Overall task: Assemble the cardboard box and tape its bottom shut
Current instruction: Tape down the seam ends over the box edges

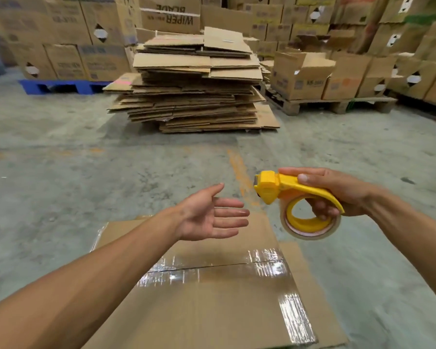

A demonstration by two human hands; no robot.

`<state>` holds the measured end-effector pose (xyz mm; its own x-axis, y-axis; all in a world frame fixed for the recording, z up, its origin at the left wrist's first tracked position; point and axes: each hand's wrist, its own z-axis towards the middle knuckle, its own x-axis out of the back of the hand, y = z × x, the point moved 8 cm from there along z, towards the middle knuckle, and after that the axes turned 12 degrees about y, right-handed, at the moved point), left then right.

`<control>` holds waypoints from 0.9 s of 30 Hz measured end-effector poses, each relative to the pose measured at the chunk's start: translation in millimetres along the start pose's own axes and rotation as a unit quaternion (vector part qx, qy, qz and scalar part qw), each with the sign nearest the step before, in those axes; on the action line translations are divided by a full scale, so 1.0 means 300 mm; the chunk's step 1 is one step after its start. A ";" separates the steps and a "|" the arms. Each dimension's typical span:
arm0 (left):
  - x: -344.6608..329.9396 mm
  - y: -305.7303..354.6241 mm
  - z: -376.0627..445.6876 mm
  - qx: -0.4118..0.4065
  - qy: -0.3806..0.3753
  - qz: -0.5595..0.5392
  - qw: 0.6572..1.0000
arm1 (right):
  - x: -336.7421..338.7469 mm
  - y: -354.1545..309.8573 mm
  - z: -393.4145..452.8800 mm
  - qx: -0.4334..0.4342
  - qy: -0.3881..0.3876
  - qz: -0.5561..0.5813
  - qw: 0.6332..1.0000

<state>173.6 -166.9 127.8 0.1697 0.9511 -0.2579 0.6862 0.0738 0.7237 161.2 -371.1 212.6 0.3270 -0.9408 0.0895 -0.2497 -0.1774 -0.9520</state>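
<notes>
Below both hands, on the grey concrete floor [60, 172], the brown corrugated cardboard box [211, 306] sat erected with its bottom face turned up toward the camera. The flaps were folded closed, and the centre seam carried a run of clear glossy packing tape [211, 270] from the far-right edge toward the left, where the left forearm hid its end. A second glossy strip [296, 316] lay along the right edge of the same face, nearer the camera. Wrinkles showed in both strips.

The left hand [211, 217] hovered above the far edge of the box, palm up, fingers straight and spread, holding nothing and touching nothing. The right hand [337, 192] hung just right of the left one, past the box's far-right corner, fingers curled round the handle of a yellow plastic hand-held tape dispenser [287, 195] loaded with a roll of clear tape [310, 227]. The dispenser was clear of the box; no tape tail to the box could be made out.

Judgement: box assembled, bottom seam taped, task nearly or fully complete. Possibly left: pressing down the wrinkled tape and checking the hidden left end of the seam.

Well beyond the hands stood a tall pile of flattened cardboard sheets [194, 84].
</notes>
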 end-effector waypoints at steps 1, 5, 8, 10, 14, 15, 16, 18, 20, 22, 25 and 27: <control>-0.013 -0.002 -0.022 0.008 -0.014 0.006 1.000 | -0.009 -0.006 0.000 0.000 -0.002 0.001 1.000; -0.059 0.003 -0.075 0.013 -0.040 0.005 0.999 | -0.054 -0.018 -0.003 -0.005 -0.014 -0.016 1.000; -0.076 0.008 -0.085 0.011 -0.047 0.007 0.999 | -0.059 -0.025 -0.003 -0.005 -0.010 -0.021 1.000; -0.081 0.009 -0.084 0.009 -0.044 0.007 0.999 | -0.059 -0.029 -0.006 -0.004 -0.010 -0.020 1.000; -0.093 0.001 -0.075 0.006 -0.030 -0.002 1.000 | -0.053 -0.018 -0.013 -0.008 -0.014 -0.023 1.000; -0.098 -0.003 -0.073 0.006 -0.026 -0.005 1.000 | -0.052 -0.016 -0.014 -0.009 -0.012 -0.027 1.000; -0.102 -0.006 -0.070 0.006 -0.021 -0.007 1.000 | -0.049 -0.014 -0.016 -0.010 -0.009 -0.033 0.999; -0.103 -0.011 -0.061 0.007 -0.005 -0.011 1.000 | -0.047 -0.016 -0.022 -0.013 0.000 -0.044 0.999; -0.100 -0.015 -0.049 0.006 0.016 0.001 1.000 | -0.048 -0.013 -0.028 -0.016 0.014 -0.057 0.998; -0.096 -0.023 -0.032 0.001 0.040 0.036 0.999 | -0.059 0.003 -0.034 -0.025 0.013 -0.068 0.997; -0.047 -0.025 0.004 -0.001 0.076 0.077 0.994 | -0.069 0.042 -0.050 -0.043 0.003 -0.085 0.995; 0.033 -0.030 0.035 0.006 0.097 0.105 0.990 | -0.053 0.075 -0.076 -0.060 0.007 -0.102 0.993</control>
<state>176.5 -161.3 111.9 0.1712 0.9849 0.0254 0.6589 -0.1336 0.7403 129.6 -366.7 196.5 0.3700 -0.8852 0.2819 -0.2860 -0.3973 -0.8720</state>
